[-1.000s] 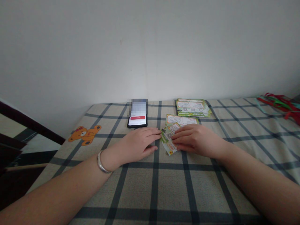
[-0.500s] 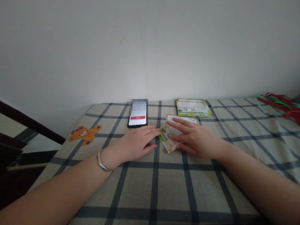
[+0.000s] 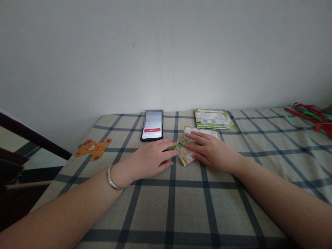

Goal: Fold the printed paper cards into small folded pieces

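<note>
- A printed leaflet point(image 3: 183, 159) in green, white and orange, seemingly folded, lies at an angle on a checked tablecloth point(image 3: 150, 214), between a person's two hands, one corner pointing toward the wearer.
- The right hand point(image 3: 214, 152) rests palm down over it, fingers apart and stretched across the paper, the thumb at the near edge; whether the thumb pinches the sheet from below, one cannot tell.
- The left hand point(image 3: 153, 157) reaches in from the other side, fingers extended and thumb held apart from them, fingertips at the leaflet's left edge, clamped on nothing visible.
- A silver bracelet point(image 3: 112, 180) circles the left wrist.
- Just beyond the angled paper, a flat leaflet point(image 3: 211, 132) of similar colors lies partly beneath the right hand's fingers.
- Farther back, near the wall point(image 3: 160, 52), a stack of leaflets point(image 3: 213, 120) sits with its edges slightly uneven.
- A black-edged phone point(image 3: 152, 135) lies face up beyond the left hand, its screen lit, a red bar showing below a blurred area.
- An orange cartoon bear point(image 3: 94, 148) marks the cloth at left.
- At far right, a tangle of red and green material point(image 3: 310, 116) lies on the cloth beside the wall.
</note>
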Demonstrator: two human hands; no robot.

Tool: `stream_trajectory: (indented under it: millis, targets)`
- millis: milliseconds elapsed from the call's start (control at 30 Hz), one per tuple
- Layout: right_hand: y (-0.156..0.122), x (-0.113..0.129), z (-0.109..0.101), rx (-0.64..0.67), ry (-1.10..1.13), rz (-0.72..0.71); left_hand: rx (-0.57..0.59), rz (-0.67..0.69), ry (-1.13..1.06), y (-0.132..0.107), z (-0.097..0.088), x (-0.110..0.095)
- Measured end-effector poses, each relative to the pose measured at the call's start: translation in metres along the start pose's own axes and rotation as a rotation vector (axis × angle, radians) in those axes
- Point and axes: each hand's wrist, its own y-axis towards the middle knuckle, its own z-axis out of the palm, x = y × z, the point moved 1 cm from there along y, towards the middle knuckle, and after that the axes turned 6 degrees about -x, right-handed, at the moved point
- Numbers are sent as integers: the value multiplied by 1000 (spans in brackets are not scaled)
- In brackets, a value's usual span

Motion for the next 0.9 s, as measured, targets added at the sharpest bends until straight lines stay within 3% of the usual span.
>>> stream_trajectory:
  millis: [267,467,900]
  targets:
    - [3,-2,-7,-108,151,-9,-6,-15,7,-1,-1,-1]
    - [1,-2,-13,-110,104,-13,-2,-34,-17,-2,0,0]
    - [1,-6,-3,-81,89,22,3,-49,-32,-1,-1,-1]
